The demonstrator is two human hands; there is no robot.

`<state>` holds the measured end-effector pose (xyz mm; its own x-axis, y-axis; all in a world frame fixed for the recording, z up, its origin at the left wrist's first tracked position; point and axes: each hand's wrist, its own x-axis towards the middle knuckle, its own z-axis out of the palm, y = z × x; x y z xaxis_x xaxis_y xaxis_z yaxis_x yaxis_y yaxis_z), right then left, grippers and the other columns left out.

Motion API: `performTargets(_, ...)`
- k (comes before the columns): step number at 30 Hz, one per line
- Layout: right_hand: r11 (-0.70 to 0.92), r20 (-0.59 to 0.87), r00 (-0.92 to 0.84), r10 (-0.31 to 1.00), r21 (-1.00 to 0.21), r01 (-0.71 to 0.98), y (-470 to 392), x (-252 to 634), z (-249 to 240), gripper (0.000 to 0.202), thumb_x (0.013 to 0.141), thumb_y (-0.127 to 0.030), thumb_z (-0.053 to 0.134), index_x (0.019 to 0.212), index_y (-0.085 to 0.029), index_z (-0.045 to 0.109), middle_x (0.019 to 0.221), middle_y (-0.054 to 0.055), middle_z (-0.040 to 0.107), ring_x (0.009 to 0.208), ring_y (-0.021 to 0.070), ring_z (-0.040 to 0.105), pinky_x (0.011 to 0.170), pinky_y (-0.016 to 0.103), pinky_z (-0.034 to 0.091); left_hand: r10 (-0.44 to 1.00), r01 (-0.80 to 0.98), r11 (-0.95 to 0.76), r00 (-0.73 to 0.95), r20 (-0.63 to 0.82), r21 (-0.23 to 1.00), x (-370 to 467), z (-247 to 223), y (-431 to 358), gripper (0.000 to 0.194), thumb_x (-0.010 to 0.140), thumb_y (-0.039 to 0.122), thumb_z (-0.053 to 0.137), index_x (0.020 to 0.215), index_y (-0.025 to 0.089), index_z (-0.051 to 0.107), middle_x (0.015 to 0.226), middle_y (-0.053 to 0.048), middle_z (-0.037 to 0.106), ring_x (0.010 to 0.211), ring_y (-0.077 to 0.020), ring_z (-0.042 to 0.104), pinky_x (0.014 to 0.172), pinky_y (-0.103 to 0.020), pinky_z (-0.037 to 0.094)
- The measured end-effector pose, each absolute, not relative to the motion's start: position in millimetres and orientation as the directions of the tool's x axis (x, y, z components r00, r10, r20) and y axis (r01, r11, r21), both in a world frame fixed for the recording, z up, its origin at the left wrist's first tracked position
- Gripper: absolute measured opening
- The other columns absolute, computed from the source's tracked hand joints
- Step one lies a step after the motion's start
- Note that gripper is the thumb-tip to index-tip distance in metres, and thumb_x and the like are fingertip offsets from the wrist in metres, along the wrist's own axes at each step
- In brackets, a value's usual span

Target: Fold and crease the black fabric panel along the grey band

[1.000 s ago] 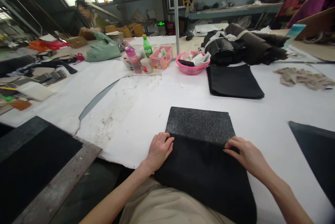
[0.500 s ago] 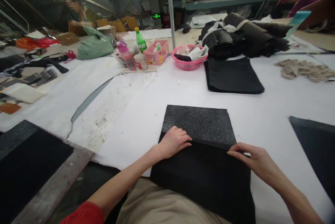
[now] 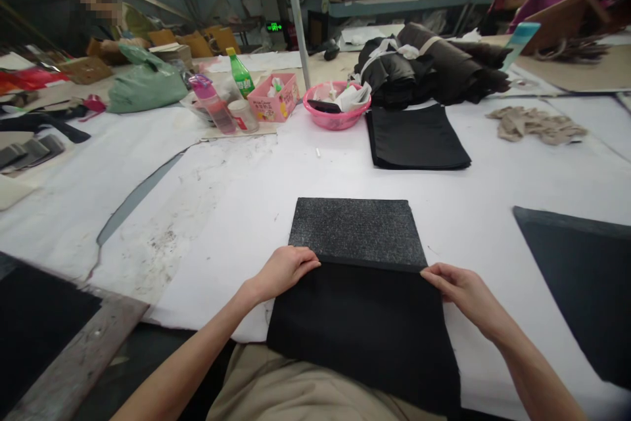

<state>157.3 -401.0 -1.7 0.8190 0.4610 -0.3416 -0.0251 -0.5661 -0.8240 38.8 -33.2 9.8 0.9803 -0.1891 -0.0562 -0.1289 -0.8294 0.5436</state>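
A black cloth (image 3: 365,329) lies over the lower part of a speckled dark grey panel (image 3: 357,229) and hangs past the table's front edge. My left hand (image 3: 290,270) pinches the cloth's folded upper edge near its left end. At the right end of that edge, my right hand (image 3: 456,286) holds the cloth between thumb and fingers. The grey panel lies flat on the white-covered table (image 3: 236,211), its upper half uncovered.
Behind the panel are a stack of black sheets (image 3: 419,138), a pink basket (image 3: 338,117) and a pink box (image 3: 276,102). A dark panel (image 3: 586,276) lies right, another black piece (image 3: 39,329) left. People are at the far tables.
My left hand has slid left along the folded edge, away from my right hand, and the edge lies straighter. The whole view has shifted to the right.
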Motion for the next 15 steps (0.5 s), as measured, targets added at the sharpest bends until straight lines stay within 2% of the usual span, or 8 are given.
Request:
performTargets(7,-0.551,-0.343,0.843,0.414,-0.832,-0.068,-402,155,-3,0.042,0.080,-0.062,0.061,0.081,-0.020,0.065,0.069,0.002,0.059,0.064,0.0160,0.055,0.056,0.025,0.047,-0.116,-0.056,-0.802,0.991,-0.063,0.595,29,16,-22,0.024,0.097,0.034,0.051,0.088,0.020,0.068,0.085,0.001,0.068,0.078,-0.0125,0.062,0.070,-0.021,0.042)
performTargets(10,-0.576,-0.284,0.868,0.407,-0.818,0.003,-414,148,10,0.037,0.079,-0.059,0.065,0.086,-0.023,0.067,0.076,0.002,0.063,0.072,0.0175,0.057,0.063,0.025,0.049,-0.094,-0.046,-0.724,0.995,-0.032,0.688,14,29,-15,0.017,0.095,0.031,0.056,0.090,0.020,0.068,0.086,0.001,0.067,0.080,-0.0117,0.061,0.073,-0.021,0.042)
performTargets(12,-0.565,-0.199,0.875,0.441,-0.819,0.099,-429,138,14,0.031,0.079,-0.056,0.066,0.087,-0.026,0.068,0.086,0.003,0.066,0.081,0.0199,0.061,0.070,0.025,0.051,-0.107,-0.072,-0.651,0.994,0.003,0.755,-3,41,-13,0.013,0.093,0.028,0.059,0.091,0.020,0.069,0.087,0.000,0.065,0.081,-0.0113,0.060,0.074,-0.020,0.043)
performTargets(14,-0.501,-0.126,0.821,0.557,-0.839,0.211,-445,122,13,0.023,0.080,-0.050,0.067,0.085,-0.028,0.069,0.095,0.003,0.068,0.091,0.0227,0.064,0.076,0.026,0.054,-0.151,-0.111,-0.597,0.988,0.024,0.794,-24,51,-14,0.010,0.092,0.025,0.061,0.090,0.019,0.068,0.087,-0.001,0.064,0.082,-0.0107,0.059,0.074,-0.020,0.043)
performTargets(15,-0.463,-0.075,0.786,0.614,-0.840,0.282,-450,112,9,0.020,0.080,-0.048,0.067,0.081,-0.028,0.069,0.094,0.003,0.068,0.090,0.0232,0.065,0.078,0.027,0.055,-0.186,-0.129,-0.586,0.982,0.022,0.800,-36,54,-15,0.008,0.092,0.024,0.061,0.090,0.018,0.067,0.086,-0.001,0.063,0.081,-0.0105,0.059,0.073,-0.020,0.043)
